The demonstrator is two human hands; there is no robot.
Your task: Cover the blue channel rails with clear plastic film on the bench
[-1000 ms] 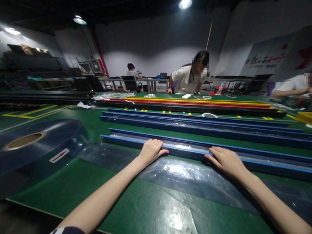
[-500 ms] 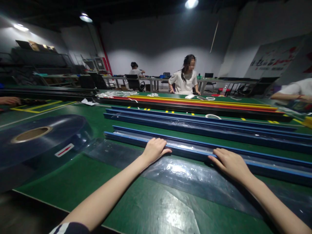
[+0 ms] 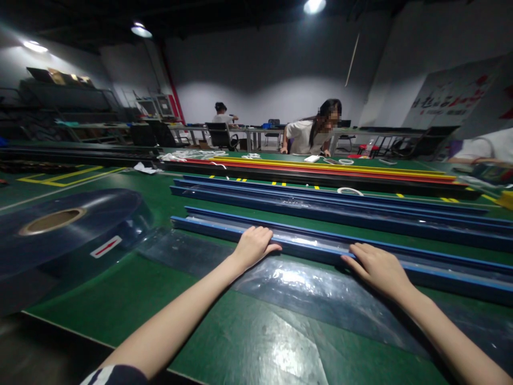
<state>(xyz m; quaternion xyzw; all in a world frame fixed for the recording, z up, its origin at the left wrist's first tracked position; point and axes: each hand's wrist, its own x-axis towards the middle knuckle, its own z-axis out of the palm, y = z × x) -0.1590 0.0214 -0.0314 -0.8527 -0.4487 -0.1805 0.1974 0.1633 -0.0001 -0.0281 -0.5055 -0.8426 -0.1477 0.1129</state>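
A long blue channel-shaped rail [image 3: 304, 247] lies across the green table [image 3: 168, 289] in front of me. My left hand [image 3: 252, 247] rests on its near edge, fingers curled over the rim. My right hand [image 3: 379, 267] lies farther right on the same rail, fingers laid flat on it. A sheet of clear plastic film [image 3: 316, 291] spreads from under the rail toward me. It runs off a big roll of film [image 3: 60, 230] lying at the left.
More blue rails [image 3: 320, 206] lie behind, then red and yellow rails [image 3: 320, 167] and rings of tape [image 3: 350, 191]. A person [image 3: 310, 136] leans over the far side, another sits at back tables [image 3: 222, 115], and an arm [image 3: 481, 149] shows at the right.
My hands have stayed on the rail. The person across the table has leaned down to the right, and a hand at the far left edge has gone out of sight.
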